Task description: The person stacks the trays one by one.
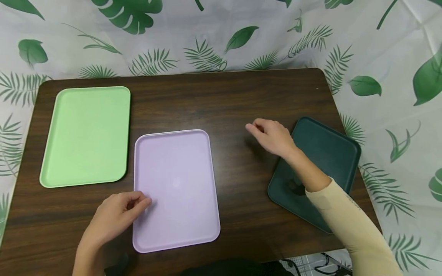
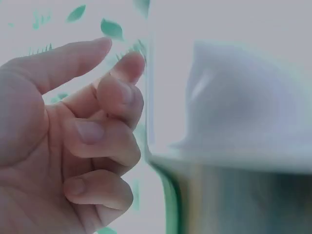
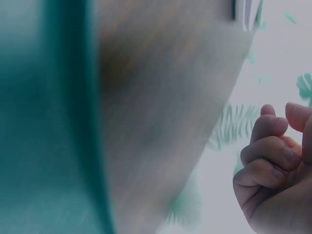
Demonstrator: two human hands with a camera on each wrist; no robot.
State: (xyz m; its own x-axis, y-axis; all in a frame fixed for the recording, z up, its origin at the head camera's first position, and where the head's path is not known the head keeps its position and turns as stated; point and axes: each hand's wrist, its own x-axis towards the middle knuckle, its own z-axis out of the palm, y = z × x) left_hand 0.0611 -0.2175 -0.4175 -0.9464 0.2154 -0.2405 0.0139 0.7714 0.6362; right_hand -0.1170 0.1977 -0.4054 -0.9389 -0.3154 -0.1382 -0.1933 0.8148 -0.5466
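Note:
A lavender tray lies on the table in the middle of the head view. My left hand is at its left rim, thumb and forefinger overlapping the edge. The left wrist view shows loosely curled fingers with nothing between them, beside the pale tray. My right hand hovers by the upper left edge of a dark green tray, its forearm crossing over that tray. Seen from the right wrist, its fingers are loosely bent and hold nothing.
A light green tray lies at the left of the dark wooden table. Leaf-print cloth covers the background behind and beside the table. Black cables show below the table's front right edge.

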